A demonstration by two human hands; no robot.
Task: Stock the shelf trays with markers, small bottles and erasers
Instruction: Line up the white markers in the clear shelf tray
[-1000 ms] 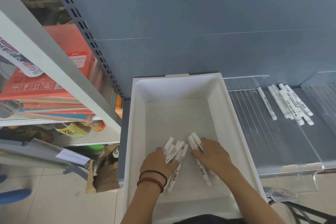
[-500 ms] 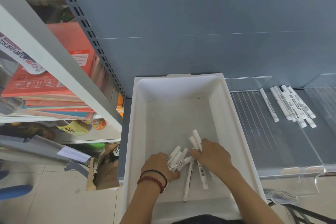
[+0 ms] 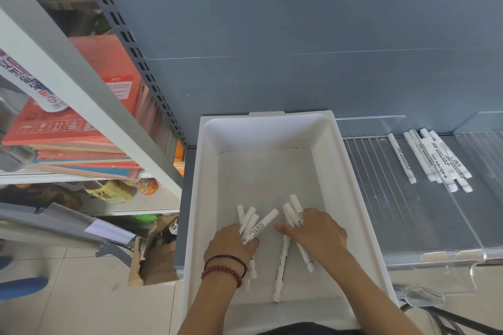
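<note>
A white plastic bin (image 3: 206, 171) sits in front of me with several white markers in its near half. My left hand (image 3: 231, 242) grips a fan of markers (image 3: 255, 224) whose caps point up and away. My right hand (image 3: 318, 234) lies over a second group of markers (image 3: 292, 212), fingers curled round them, thumb pointing left. One loose marker (image 3: 280, 269) lies on the bin floor between my forearms. To the right, a clear shelf tray (image 3: 381, 198) holds several white markers (image 3: 432, 158) laid side by side near its back.
A grey back panel (image 3: 299, 49) rises behind the bin and tray. On the left, a slotted upright (image 3: 130, 43), shelves with red boxes (image 3: 81, 122) and a bottle (image 3: 109, 192). A torn cardboard box (image 3: 155, 255) stands on the tiled floor.
My hands have drawn apart, splitting the markers into two bunches. The left bunch has fanned out and the loose marker on the bin floor now lies more exposed.
</note>
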